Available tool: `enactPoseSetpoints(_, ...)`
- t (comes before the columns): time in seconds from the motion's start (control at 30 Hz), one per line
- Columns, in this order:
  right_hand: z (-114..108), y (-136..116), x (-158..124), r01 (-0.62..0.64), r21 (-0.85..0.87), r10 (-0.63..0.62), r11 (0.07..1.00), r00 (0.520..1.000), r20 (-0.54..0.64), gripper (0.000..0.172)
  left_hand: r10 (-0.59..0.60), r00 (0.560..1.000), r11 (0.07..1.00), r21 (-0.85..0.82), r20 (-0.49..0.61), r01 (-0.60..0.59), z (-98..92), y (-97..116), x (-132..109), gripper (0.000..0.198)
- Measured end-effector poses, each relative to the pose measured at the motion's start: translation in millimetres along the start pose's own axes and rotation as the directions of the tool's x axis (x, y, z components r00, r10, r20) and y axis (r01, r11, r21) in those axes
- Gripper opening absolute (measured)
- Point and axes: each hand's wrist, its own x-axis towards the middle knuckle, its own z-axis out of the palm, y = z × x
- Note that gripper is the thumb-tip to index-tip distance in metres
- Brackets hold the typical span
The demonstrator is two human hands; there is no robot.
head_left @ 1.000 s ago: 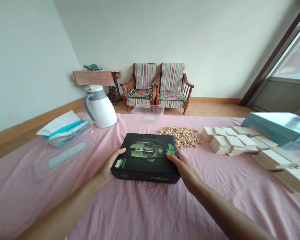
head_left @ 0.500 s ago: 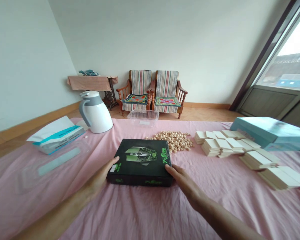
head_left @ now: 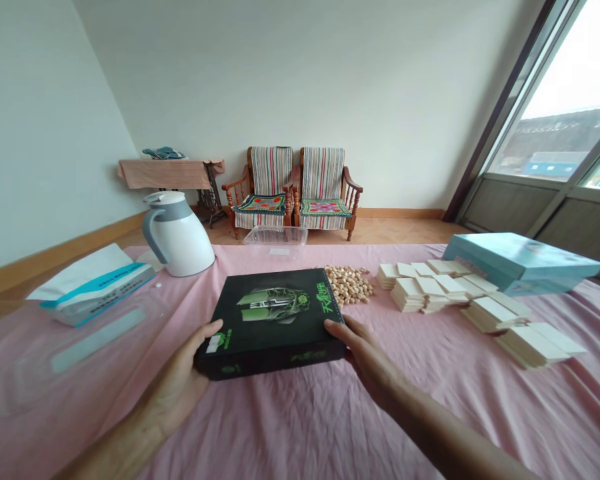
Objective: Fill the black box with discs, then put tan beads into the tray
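Note:
A flat black box (head_left: 275, 327) with green lettering and a picture of a computer mouse is gripped from both sides, its left end tilted slightly down. My left hand (head_left: 187, 363) holds its left front corner, thumb on top and fingers below. At the right front corner, my right hand (head_left: 363, 347) grips with the thumb on the lid and the other fingers underneath or at the side, partly hidden. Just behind the box lies a pile of small tan pieces (head_left: 353, 285), partly covered by it.
Stacks of pale wooden tiles (head_left: 430, 287) and a light blue box (head_left: 523, 263) stand at right. On the left are a white jug (head_left: 183, 237), a tissue pack (head_left: 97, 283) and a clear plastic lid (head_left: 97, 340). A clear tray (head_left: 276, 240) sits at the pink cloth's far edge.
Both hands have lifted the black box slightly and tilted it, left end lower. It now covers more of the tan pile. The whole view has shifted a little.

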Motion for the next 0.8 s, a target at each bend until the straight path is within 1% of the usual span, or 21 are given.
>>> enactPoseSetpoints(0.1,-8.6,-8.2,9.3,0.093,0.016,-0.093,0.995,0.995,-0.018,0.045,-0.021,0.993,1.000,-0.016,0.112,0.023,9.8,-3.5,3.9,0.033)
enactPoseSetpoints(0.13,-12.3,-10.3,12.4,0.120,0.014,-0.120,0.993,0.993,-0.021,0.044,-0.027,0.992,0.999,-0.013,0.127,0.029,13.3,-5.9,6.9,0.033)
enactPoseSetpoints(0.27,-33.0,-8.1,23.9,0.210,0.037,-0.209,0.977,0.978,-0.026,0.047,0.009,0.995,0.999,-0.039,0.100,-0.006,30.8,-13.0,24.0,0.029)
enactPoseSetpoints(0.37,-53.4,5.3,31.3,0.266,0.036,-0.259,0.963,0.958,-0.125,0.047,0.087,0.987,0.993,-0.096,0.138,-0.074,53.4,-5.9,40.0,0.028)
enactPoseSetpoints(0.47,-71.6,22.5,38.8,0.278,-0.084,-0.290,0.957,0.924,-0.247,0.044,0.160,0.969,0.982,-0.134,0.191,-0.135,86.6,9.1,59.7,0.028)
enactPoseSetpoints(0.53,-79.6,32.6,44.3,0.277,-0.170,-0.315,0.946,0.907,-0.278,0.045,0.181,0.952,0.978,-0.148,0.248,-0.148,112.6,17.2,76.7,0.029)
enactPoseSetpoints(0.57,-82.2,37.1,47.0,0.279,-0.197,-0.326,0.940,0.906,-0.269,0.046,0.176,0.950,0.979,-0.148,0.258,-0.142,126.2,19.3,86.3,0.029)
enactPoseSetpoints(0.63,-85.2,45.3,52.6,0.292,-0.227,-0.341,0.929,0.914,-0.219,0.048,0.151,0.933,0.982,-0.155,0.326,-0.105,153.3,18.9,107.6,0.030)
enactPoseSetpoints(0.7,-86.5,53.3,57.9,0.317,-0.254,-0.364,0.914,0.916,-0.167,0.046,0.135,0.930,0.984,-0.156,0.343,-0.086,180.1,13.0,130.1,0.029)
enactPoseSetpoints(0.8,-87.3,64.4,64.1,0.338,-0.326,-0.393,0.883,0.912,-0.120,0.040,0.088,0.931,0.990,-0.135,0.355,-0.042,218.6,-1.7,162.7,0.028)
